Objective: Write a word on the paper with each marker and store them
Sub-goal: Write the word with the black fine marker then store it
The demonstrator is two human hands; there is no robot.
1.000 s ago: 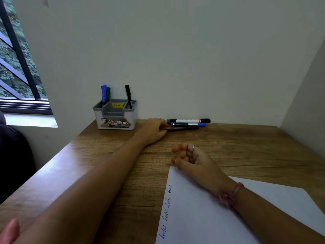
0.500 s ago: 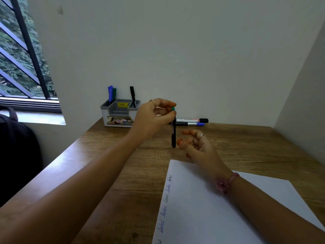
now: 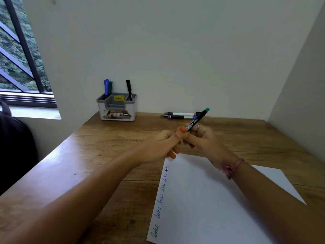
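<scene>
A black marker with a green end (image 3: 197, 119) points up and to the right above the paper's far edge. My right hand (image 3: 205, 140) grips its barrel. My left hand (image 3: 163, 143) meets it from the left, fingers curled round the marker's lower end, which is hidden, with the thumb against the barrel. The white paper (image 3: 211, 199) lies on the wooden table (image 3: 105, 155) below my wrists, with several small handwritten words down its left edge. Two more markers (image 3: 181, 115) lie side by side by the back wall.
A grey and white desk organiser (image 3: 117, 108) stands at the back left against the wall, holding a blue, a green and a black marker upright. Walls close the table at the back and right. A window and a dark bag are at the left.
My left hand lifted the green-ended marker from the row at the back and brought it to my right hand. Both hands now hold it, tilted, over the paper's top edge.
</scene>
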